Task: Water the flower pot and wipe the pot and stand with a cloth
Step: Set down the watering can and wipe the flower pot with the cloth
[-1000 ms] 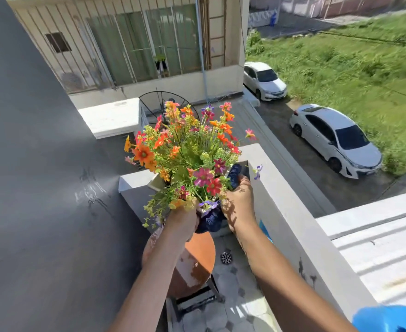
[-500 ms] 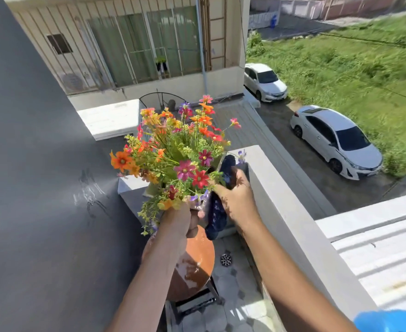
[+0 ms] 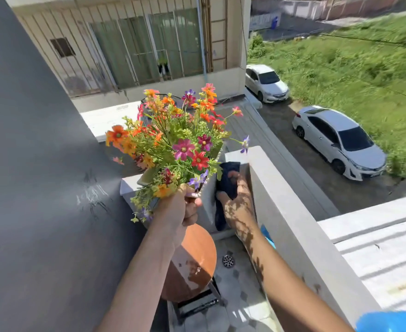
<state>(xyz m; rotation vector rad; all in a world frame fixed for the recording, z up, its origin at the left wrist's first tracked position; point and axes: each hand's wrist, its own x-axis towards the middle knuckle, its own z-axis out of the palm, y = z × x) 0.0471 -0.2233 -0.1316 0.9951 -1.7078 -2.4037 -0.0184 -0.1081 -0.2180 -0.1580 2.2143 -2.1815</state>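
flowers (image 3: 173,140): orange, pink, red, purple | cloth (image 3: 228,180): dark navy | stand (image 3: 194,255): reddish-brown top | cars (image 3: 338,140): white

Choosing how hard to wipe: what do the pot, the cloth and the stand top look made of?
Pot: pale, smooth, matte; ceramic or plastic, can't tell. Cloth: dark navy soft fabric, bunching in the right hand. Stand top: orange-brown disc with wet glare; sealed wood or laminate.

Free room and obstacles. Left of frame: dark wall (image 3: 36,188) bars passage. Right: parapet (image 3: 293,226) bars passage. Centre: flower pot (image 3: 173,149) fills the gap above the round stand (image 3: 194,257). Open floor (image 3: 240,293) lies lower centre, between stand and parapet.
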